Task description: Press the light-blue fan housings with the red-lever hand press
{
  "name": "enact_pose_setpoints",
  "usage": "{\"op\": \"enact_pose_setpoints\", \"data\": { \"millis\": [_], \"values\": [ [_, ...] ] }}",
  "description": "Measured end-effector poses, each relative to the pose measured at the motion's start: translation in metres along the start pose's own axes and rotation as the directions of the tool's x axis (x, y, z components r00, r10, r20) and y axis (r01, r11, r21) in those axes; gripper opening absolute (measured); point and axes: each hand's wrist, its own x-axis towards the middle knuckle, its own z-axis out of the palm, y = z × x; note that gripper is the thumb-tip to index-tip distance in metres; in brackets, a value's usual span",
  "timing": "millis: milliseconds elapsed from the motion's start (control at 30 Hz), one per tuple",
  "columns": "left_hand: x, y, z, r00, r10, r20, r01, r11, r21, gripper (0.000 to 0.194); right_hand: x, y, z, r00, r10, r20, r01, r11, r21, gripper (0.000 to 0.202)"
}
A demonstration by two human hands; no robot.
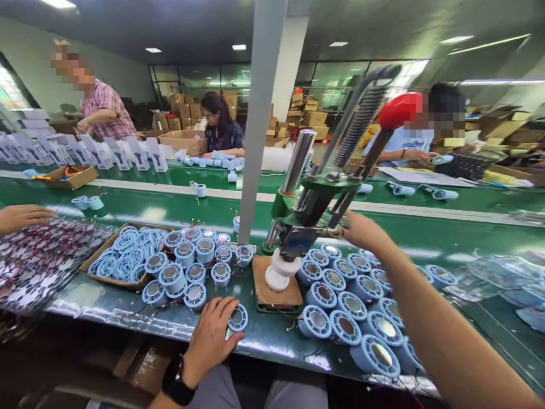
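Observation:
My left hand (213,332), with a black watch on its wrist, curls its thumb and fingers around a light-blue round motor housing (237,318) at the bench's front edge. The housing has a slotted rim and a metallic disc in its centre. My right hand (364,233) reaches behind the green hand press (313,207); its fingers are mostly hidden there. The press's red-gripped lever (400,111) rises above that hand, apart from it. Under the ram, a white round fixture (276,278) sits on a brown base plate (259,284).
More blue housings stand left (196,272) and right (351,305) of the press. A cardboard tray (96,258) holds blue rings. At far left, another person's hand (25,218) is over wired parts (42,261). A grey post (255,125) rises behind; co-workers sit and stand across the bench.

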Motion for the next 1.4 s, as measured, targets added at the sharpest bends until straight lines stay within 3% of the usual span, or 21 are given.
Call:
{"op": "enact_pose_setpoints", "data": {
  "millis": [67, 133, 233, 333, 433, 533, 633, 700, 867, 1133, 1267, 1333, 1400],
  "values": [
    [0.000, 0.002, -0.004, 0.999, -0.014, 0.037, 0.014, 1.000, -0.010, 0.061, -0.045, 0.010, -0.010, 0.994, -0.093, 0.053, 0.087, 0.991, 0.105, 0.043],
    [-0.001, 0.003, -0.006, 0.998, -0.013, 0.057, 0.014, 1.000, -0.024, 0.062, -0.106, 0.003, -0.006, 0.964, -0.255, 0.078, 0.222, 0.929, 0.297, 0.044],
    [-0.002, 0.004, -0.009, 0.996, 0.024, 0.080, -0.020, 0.999, -0.050, 0.062, -0.193, -0.039, 0.030, 0.876, -0.451, 0.170, 0.311, 0.799, 0.514, 0.046],
    [0.000, 0.004, -0.011, 0.994, 0.025, 0.105, -0.019, 0.998, -0.058, 0.064, -0.232, -0.092, 0.077, 0.825, -0.516, 0.231, 0.289, 0.736, 0.613, 0.060],
    [0.000, 0.001, -0.012, 0.993, 0.025, 0.115, -0.020, 0.999, -0.045, 0.071, -0.234, -0.121, 0.111, 0.877, -0.465, 0.120, 0.273, 0.687, 0.673, 0.063],
    [-0.002, -0.004, -0.012, 0.992, 0.054, 0.116, -0.042, 0.994, -0.101, 0.062, -0.238, -0.126, 0.129, 0.941, -0.337, -0.030, 0.255, 0.649, 0.717, 0.068],
    [-0.003, 0.003, -0.012, 0.998, -0.064, -0.024, 0.056, 0.967, -0.247, 0.054, -0.250, -0.130, 0.147, 0.977, -0.140, -0.158, 0.211, 0.674, 0.708, 0.068],
    [-0.001, 0.018, -0.013, 0.991, -0.111, -0.070, 0.083, 0.944, -0.319, 0.061, -0.255, -0.137, 0.161, 0.977, -0.029, -0.213, 0.173, 0.694, 0.699, 0.065],
    [0.013, 0.057, -0.010, 1.000, 0.016, 0.019, -0.011, 0.962, -0.274, 0.071, -0.251, -0.151, 0.182, 0.972, 0.036, -0.233, 0.153, 0.655, 0.740, 0.065],
    [0.013, 0.058, 0.007, 0.986, -0.160, -0.035, 0.141, 0.938, -0.316, 0.065, -0.249, -0.152, 0.188, 0.967, 0.048, -0.251, 0.166, 0.629, 0.760, 0.064],
    [0.005, 0.058, 0.021, 0.976, -0.214, -0.027, 0.180, 0.879, -0.442, 0.058, -0.249, -0.145, 0.176, 0.982, -0.089, -0.166, 0.182, 0.677, 0.713, 0.061],
    [0.005, 0.057, 0.022, 0.971, -0.239, 0.015, 0.213, 0.832, -0.513, 0.055, -0.241, -0.134, 0.147, 0.968, -0.242, -0.060, 0.220, 0.718, 0.661, 0.067],
    [0.012, 0.055, 0.015, 0.959, -0.274, 0.077, 0.270, 0.790, -0.550, 0.054, -0.223, -0.120, 0.097, 0.929, -0.369, -0.024, 0.313, 0.750, 0.583, 0.072]
  ]
}}
